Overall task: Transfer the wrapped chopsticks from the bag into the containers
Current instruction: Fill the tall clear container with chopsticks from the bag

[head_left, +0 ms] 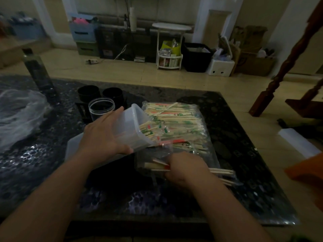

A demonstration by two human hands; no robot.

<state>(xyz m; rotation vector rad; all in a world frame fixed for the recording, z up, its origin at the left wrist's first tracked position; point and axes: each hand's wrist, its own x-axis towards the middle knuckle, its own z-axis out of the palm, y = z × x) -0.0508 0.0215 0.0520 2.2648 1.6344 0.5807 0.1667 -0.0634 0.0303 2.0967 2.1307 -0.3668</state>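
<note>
Bag: clear plastic bag (192,151) of wrapped wooden chopsticks (176,121) lies on the dark speckled worktop (236,137).
Left hand (104,135): grips tilted translucent plastic container (132,126).
Right hand (185,166): clamped round a chopstick bundle (222,173).

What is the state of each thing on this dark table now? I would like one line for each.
Translucent rectangular plastic container: tilted on its side, lidless, partly filled with wrapped chopsticks.
Left hand: holds the container.
Right hand: grips a bundle of wrapped chopsticks.
Clear plastic bag: lying flat, holds many chopsticks.
Clear round jar: upright, lidless, looks empty.
Two black round cups: upright, open.
</note>
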